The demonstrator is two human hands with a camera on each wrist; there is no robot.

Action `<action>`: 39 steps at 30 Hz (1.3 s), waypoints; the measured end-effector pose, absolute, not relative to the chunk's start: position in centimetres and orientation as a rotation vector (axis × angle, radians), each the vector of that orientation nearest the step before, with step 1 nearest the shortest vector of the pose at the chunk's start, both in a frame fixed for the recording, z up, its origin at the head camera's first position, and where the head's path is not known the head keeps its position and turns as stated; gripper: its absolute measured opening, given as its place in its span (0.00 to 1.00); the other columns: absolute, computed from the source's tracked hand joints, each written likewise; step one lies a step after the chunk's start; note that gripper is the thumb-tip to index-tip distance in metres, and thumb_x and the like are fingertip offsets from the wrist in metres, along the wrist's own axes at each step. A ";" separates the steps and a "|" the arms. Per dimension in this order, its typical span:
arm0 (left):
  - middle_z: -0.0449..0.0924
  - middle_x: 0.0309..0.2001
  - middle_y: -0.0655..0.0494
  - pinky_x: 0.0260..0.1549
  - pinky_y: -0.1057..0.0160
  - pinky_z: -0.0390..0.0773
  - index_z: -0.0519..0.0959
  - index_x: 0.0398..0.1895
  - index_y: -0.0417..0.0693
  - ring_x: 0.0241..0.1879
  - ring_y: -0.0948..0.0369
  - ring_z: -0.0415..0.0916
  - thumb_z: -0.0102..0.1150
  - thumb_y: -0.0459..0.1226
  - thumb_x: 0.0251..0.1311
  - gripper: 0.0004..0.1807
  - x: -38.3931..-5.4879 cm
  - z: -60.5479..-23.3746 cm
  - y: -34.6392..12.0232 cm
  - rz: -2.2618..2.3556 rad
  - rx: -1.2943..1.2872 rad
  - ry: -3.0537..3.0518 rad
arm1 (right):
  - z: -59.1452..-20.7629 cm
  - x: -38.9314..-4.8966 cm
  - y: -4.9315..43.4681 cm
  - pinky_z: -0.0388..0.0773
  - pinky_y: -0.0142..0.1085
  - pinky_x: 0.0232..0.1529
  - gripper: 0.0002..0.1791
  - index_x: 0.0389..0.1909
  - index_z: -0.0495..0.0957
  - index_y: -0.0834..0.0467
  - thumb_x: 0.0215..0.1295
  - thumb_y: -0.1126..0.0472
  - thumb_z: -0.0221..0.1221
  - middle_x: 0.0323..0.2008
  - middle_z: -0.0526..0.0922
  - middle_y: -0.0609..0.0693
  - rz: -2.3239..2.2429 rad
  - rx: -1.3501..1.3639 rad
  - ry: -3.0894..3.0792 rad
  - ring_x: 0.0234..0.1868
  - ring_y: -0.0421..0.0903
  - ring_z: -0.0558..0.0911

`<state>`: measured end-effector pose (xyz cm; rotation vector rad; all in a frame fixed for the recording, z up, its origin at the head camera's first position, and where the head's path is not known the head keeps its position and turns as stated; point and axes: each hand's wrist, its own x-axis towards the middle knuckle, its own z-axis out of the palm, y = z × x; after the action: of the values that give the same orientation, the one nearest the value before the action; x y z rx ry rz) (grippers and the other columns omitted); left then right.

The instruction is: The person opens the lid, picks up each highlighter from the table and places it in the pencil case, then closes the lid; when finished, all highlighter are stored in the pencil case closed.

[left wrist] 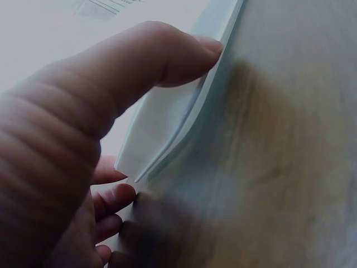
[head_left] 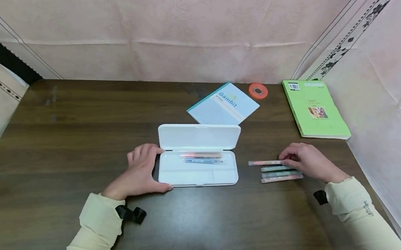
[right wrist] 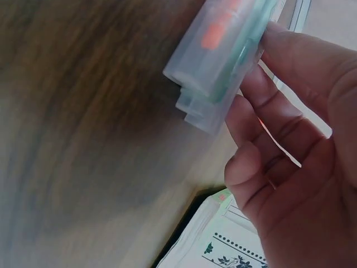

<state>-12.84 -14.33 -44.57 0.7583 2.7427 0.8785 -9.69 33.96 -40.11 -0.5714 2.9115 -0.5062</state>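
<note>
An open white pencil case [head_left: 175,174] lies on the table with its lid [head_left: 200,137] tipped back. Inside it are several pens [head_left: 203,159]. My left hand [head_left: 139,170] grips the case's left end, thumb at the front corner and fingers at the back; the left wrist view has the thumb [left wrist: 162,53] on the case's edge. To the right, my right hand [head_left: 308,160] pinches the right end of a pinkish marker [head_left: 264,162] between thumb and fingers. Below that marker lie several more capped markers [head_left: 280,178] in a row, their translucent ends [right wrist: 198,84] close in the right wrist view.
Behind the case is a pale blue notebook [head_left: 224,105], partly overlapped by the lid. A roll of orange tape [head_left: 258,90] sits beside it. The green book [head_left: 316,109] lies at the right, by the cloth-covered side wall [head_left: 382,88]. Another draped wall [head_left: 173,31] borders the table's back.
</note>
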 end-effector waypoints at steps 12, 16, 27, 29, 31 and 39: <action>0.63 0.57 0.46 0.52 0.44 0.49 0.64 0.60 0.45 0.60 0.45 0.52 0.76 0.59 0.36 0.50 -12.8 -44.5 -14.3 0.876 0.753 2.740 | -40.4 -9.9 33.9 0.75 0.33 0.33 0.05 0.35 0.84 0.53 0.59 0.66 0.67 0.32 0.82 0.44 -0.539 -0.620 2.933 0.31 0.36 0.76; 0.63 0.57 0.46 0.51 0.45 0.49 0.64 0.60 0.44 0.60 0.45 0.52 0.76 0.59 0.36 0.50 -12.7 -44.6 -14.3 0.873 0.755 2.743 | -40.5 -9.8 34.0 0.76 0.33 0.33 0.05 0.35 0.84 0.53 0.59 0.66 0.67 0.32 0.82 0.43 -0.533 -0.624 2.954 0.31 0.36 0.76; 0.62 0.58 0.46 0.52 0.45 0.49 0.64 0.60 0.45 0.61 0.45 0.51 0.76 0.59 0.36 0.50 -12.9 -44.6 -14.4 0.873 0.749 2.739 | -37.3 -9.1 31.4 0.78 0.36 0.34 0.09 0.36 0.83 0.49 0.57 0.67 0.68 0.33 0.80 0.38 -0.599 -0.812 3.025 0.31 0.32 0.76; 0.62 0.59 0.46 0.52 0.45 0.48 0.63 0.61 0.46 0.61 0.45 0.51 0.76 0.59 0.36 0.51 -12.9 -44.6 -14.4 0.870 0.745 2.734 | -36.8 -9.1 30.0 0.78 0.35 0.34 0.08 0.37 0.83 0.49 0.59 0.64 0.68 0.33 0.79 0.37 -0.595 -0.826 3.004 0.31 0.32 0.75; 0.62 0.59 0.46 0.52 0.45 0.48 0.63 0.61 0.46 0.62 0.45 0.51 0.76 0.59 0.36 0.51 -12.9 -44.6 -14.4 0.865 0.742 2.732 | -36.3 -9.3 28.4 0.78 0.33 0.33 0.06 0.37 0.83 0.48 0.60 0.61 0.67 0.33 0.79 0.37 -0.587 -0.816 2.976 0.30 0.32 0.75; 0.62 0.58 0.46 0.52 0.44 0.49 0.64 0.60 0.45 0.61 0.45 0.52 0.75 0.59 0.36 0.50 -12.9 -44.4 -14.2 0.870 0.743 2.737 | -36.6 -10.7 22.6 0.76 0.32 0.35 0.05 0.39 0.84 0.50 0.62 0.58 0.67 0.34 0.80 0.40 -0.518 -0.877 2.904 0.31 0.36 0.75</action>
<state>-12.88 -14.20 -44.44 0.7435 2.7372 0.8702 -10.73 22.56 -36.56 -0.8772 2.9037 -0.5181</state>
